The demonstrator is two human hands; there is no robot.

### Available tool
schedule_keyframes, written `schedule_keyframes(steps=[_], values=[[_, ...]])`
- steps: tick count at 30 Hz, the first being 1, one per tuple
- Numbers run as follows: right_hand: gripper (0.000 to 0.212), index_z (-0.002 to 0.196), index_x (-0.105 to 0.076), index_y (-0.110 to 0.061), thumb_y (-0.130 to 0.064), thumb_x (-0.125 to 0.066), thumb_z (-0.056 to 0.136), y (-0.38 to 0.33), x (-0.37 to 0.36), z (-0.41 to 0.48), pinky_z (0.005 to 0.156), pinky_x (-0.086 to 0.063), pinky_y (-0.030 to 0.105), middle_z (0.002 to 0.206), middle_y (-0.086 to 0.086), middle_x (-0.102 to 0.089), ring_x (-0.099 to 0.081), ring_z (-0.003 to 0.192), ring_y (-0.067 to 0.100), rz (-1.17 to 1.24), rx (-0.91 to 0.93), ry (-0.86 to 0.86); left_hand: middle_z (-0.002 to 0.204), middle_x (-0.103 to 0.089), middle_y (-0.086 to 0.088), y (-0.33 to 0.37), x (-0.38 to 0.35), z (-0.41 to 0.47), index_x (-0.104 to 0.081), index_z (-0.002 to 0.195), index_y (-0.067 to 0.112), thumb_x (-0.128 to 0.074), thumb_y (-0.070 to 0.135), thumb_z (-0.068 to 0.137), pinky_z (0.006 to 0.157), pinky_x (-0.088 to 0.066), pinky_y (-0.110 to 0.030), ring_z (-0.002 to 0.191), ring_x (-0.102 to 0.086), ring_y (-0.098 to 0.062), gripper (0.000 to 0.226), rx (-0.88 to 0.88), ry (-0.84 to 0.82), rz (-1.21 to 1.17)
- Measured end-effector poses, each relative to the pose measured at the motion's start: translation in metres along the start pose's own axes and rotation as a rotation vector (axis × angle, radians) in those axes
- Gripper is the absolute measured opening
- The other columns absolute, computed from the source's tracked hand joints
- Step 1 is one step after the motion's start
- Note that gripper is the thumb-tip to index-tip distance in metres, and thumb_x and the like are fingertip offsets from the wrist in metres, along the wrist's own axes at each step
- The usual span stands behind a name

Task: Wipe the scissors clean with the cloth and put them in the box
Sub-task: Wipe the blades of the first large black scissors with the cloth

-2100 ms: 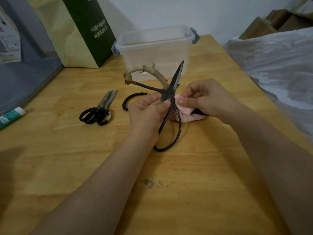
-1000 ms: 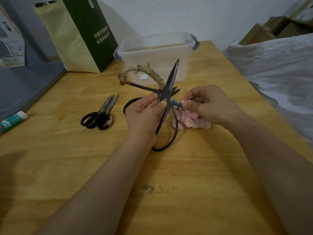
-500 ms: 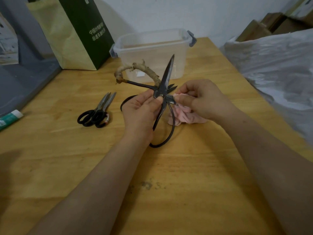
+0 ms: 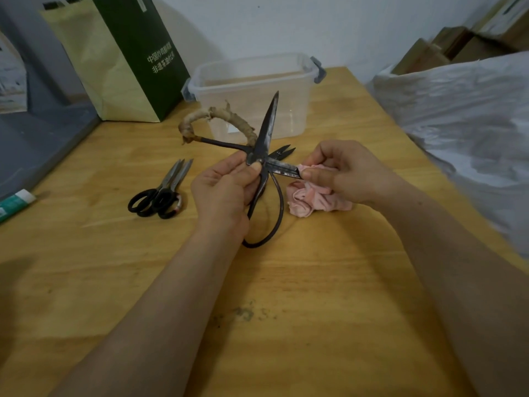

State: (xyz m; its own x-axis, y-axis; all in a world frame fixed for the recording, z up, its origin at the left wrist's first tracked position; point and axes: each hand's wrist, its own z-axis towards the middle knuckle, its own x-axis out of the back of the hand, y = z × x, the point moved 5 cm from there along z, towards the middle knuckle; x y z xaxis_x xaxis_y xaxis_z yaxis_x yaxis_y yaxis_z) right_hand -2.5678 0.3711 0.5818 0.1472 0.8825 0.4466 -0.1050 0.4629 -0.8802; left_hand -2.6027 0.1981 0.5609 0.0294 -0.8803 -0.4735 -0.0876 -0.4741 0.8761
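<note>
**Q:** Identify the item being worked on and its location.

**A:** The large black iron scissors (image 4: 265, 138) are held above the wooden table (image 4: 286, 325), between the two hands and in front of the clear plastic box (image 4: 252, 90) with grey latches. They are outside the box.

**Q:** Appearance?

**A:** Dark, dull metal with two long loop handles. One loop is wrapped in frayed tan binding. The other is bare black wire. The blade facing right shows paler, worn patches.

**Q:** Orientation?

**A:** The blades are spread wide, roughly at a right angle. One blade points up and away, its tip in line with the box wall. The other points right and slightly down. The wrapped loop arcs up and to the left. The bare loop hangs toward the person.

**Q:** Hand condition?

**A:** The left hand (image 4: 226, 190) grips the scissors at the pivot, with the thumb pressed on the joint. The right hand (image 4: 346, 173) pinches the crumpled pink cloth (image 4: 312, 199) around the end of the right-pointing blade. The rest of the cloth hangs below the hand.

**Q:** Other items?

**A:** A smaller pair of scissors with black plastic handles (image 4: 160, 193) lies closed on the table to the left. A green and yellow paper bag (image 4: 128, 61) stands behind them.
</note>
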Motion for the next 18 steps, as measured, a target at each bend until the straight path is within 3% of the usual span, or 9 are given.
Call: schedule_keyframes(steps=[6, 12, 15, 18], values=[[0.012, 0.079, -0.060, -0.012, -0.003, -0.065, 0.086, 0.002, 0.004, -0.001, 0.054, -0.045, 0.009, 0.069, -0.009, -0.063, -0.059, 0.056, -0.006, 0.057, -0.003, -0.002, 0.066, -0.073, 0.000, 0.000, -0.001, -0.002, -0.063, 0.091, 0.008, -0.066, -0.014, 0.077, 0.057, -0.055, -0.018, 0.066, -0.072, -0.013, 0.026, 0.006, 0.009, 0.007], [0.005, 0.084, -0.062, -0.010, -0.008, -0.067, 0.085, 0.009, 0.011, -0.002, 0.060, -0.049, 0.015, 0.078, 0.005, -0.067, -0.061, 0.066, 0.007, 0.033, -0.058, -0.008, 0.069, -0.074, -0.001, 0.000, -0.001, -0.002, -0.063, 0.089, 0.010, -0.066, -0.013, 0.077, 0.060, -0.056, -0.019, 0.069, -0.072, -0.014, 0.026, -0.011, 0.004, 0.048], [0.005, 0.083, -0.064, -0.013, -0.013, -0.069, 0.084, 0.018, 0.024, -0.004, 0.056, -0.046, 0.014, 0.074, -0.002, -0.065, -0.061, 0.065, 0.002, -0.112, -0.110, -0.012, 0.072, -0.074, -0.002, 0.003, 0.002, 0.000, -0.063, 0.092, 0.009, -0.067, -0.012, 0.077, 0.062, -0.057, -0.021, 0.072, -0.072, -0.015, 0.026, -0.028, 0.013, 0.054], [0.007, 0.079, -0.066, -0.020, -0.023, -0.070, 0.085, 0.025, 0.052, -0.004, 0.059, -0.047, 0.022, 0.074, -0.005, -0.065, -0.061, 0.068, 0.008, -0.170, -0.132, 0.217, 0.081, -0.075, -0.007, 0.008, 0.008, 0.006, -0.062, 0.099, 0.006, -0.067, -0.011, 0.078, 0.070, -0.059, -0.025, 0.079, -0.073, -0.019, 0.028, -0.047, 0.023, 0.063]])
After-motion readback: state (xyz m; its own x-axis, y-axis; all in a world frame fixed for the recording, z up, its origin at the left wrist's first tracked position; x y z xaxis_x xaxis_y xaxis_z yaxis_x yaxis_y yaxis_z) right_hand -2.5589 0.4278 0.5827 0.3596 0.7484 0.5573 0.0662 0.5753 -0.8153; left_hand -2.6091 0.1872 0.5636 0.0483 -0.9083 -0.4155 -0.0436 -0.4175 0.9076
